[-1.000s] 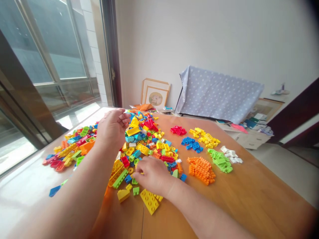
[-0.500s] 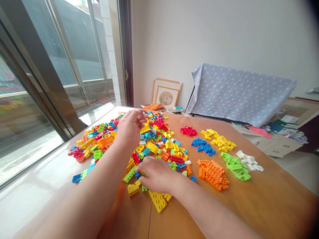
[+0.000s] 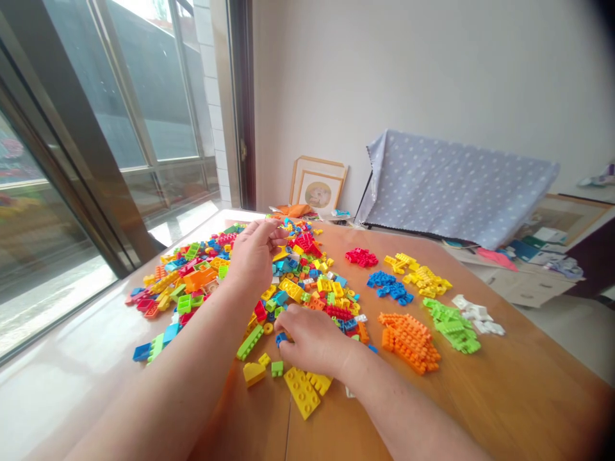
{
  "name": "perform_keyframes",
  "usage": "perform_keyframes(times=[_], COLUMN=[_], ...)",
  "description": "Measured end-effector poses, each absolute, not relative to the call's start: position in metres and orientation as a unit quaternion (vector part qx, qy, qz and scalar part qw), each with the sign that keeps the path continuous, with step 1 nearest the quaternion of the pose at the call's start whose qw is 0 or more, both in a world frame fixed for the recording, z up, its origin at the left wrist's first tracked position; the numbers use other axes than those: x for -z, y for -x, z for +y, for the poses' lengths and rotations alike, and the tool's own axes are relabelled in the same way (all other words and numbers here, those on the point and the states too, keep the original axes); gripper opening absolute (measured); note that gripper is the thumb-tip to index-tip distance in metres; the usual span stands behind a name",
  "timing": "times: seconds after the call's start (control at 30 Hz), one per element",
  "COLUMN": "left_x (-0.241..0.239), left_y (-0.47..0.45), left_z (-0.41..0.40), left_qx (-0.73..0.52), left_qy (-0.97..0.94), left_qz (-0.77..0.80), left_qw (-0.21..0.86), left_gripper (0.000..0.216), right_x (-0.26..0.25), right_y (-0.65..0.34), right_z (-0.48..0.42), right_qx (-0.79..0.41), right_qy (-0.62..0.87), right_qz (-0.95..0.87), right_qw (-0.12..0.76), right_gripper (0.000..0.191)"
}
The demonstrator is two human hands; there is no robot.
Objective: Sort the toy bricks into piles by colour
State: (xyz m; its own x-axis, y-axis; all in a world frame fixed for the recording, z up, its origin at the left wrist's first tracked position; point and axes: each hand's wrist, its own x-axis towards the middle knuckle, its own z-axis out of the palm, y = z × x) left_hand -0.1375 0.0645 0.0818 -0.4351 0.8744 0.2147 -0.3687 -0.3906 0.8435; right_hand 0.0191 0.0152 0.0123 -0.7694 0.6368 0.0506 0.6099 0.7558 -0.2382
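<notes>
My left hand [image 3: 255, 253] hovers over the far part of a mixed heap of toy building bricks [image 3: 293, 289], its fingers curled inward. Whatever it may hold is hidden from me. At the near edge of the heap, my right hand [image 3: 314, 338] pinches a small blue brick [image 3: 281, 339] between thumb and fingers. Just below lie a flat yellow plate brick [image 3: 302, 392], a small green brick [image 3: 277, 369] and a sloped yellow brick [image 3: 254, 374]. A long green brick [image 3: 250, 342] rests to the left of the right hand.
Single-colour piles sit on the right of the wooden table [image 3: 523, 378]: red [image 3: 362, 257], blue [image 3: 390, 287], yellow [image 3: 425, 280], orange [image 3: 408, 342], green [image 3: 452, 326] and white [image 3: 478, 315]. A glass door [image 3: 72, 192] borders the left side.
My right hand has drawn slightly right with the blue brick now between its fingers, uncovering the small green brick. My left hand remains curled over the heap, nearly unmoved.
</notes>
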Motion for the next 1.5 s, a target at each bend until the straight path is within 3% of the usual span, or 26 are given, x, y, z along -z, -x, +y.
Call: perform_keyframes(times=[0.17,0.4,0.57,0.73,0.9,1.1,1.33,1.5], left_x=[-0.08,-0.071,-0.068,-0.049,-0.034,-0.038,-0.04,-0.055], left_y=[0.133,0.127,0.118,0.111,0.11,0.111,0.115,0.117], left_z=[0.063,0.062,0.055,0.059,0.068,0.064,0.06,0.054], left_qx=[-0.751,-0.661,-0.488,-0.392,-0.405,-0.393,-0.243,-0.268], left_qy=[-0.351,-0.442,-0.579,-0.659,-0.668,-0.675,-0.763,-0.777], left_qz=[0.373,0.43,0.445,0.423,0.383,0.404,0.454,0.47], left_qw=[0.417,0.427,0.478,0.483,0.494,0.476,0.391,0.323], left_gripper=[0.021,0.026,0.028,0.037,0.03,0.036,0.025,0.027], right_x=[-0.007,-0.011,-0.017,-0.01,-0.006,-0.011,-0.025,-0.031], right_y=[-0.02,-0.039,-0.059,-0.069,-0.072,-0.082,-0.114,-0.167], right_z=[0.018,0.043,0.055,0.059,0.059,0.062,0.075,0.108], right_qx=[-0.154,-0.565,-0.665,-0.671,-0.669,-0.679,-0.591,-0.439], right_qy=[0.329,0.373,0.363,0.331,0.336,0.344,0.406,0.53], right_qz=[-0.926,-0.65,-0.463,-0.388,-0.38,-0.364,-0.418,-0.49], right_qw=[0.107,0.346,0.46,0.538,0.543,0.536,0.558,0.535], right_gripper=[0.015,0.019,0.036,0.034,0.036,0.036,0.038,0.035])
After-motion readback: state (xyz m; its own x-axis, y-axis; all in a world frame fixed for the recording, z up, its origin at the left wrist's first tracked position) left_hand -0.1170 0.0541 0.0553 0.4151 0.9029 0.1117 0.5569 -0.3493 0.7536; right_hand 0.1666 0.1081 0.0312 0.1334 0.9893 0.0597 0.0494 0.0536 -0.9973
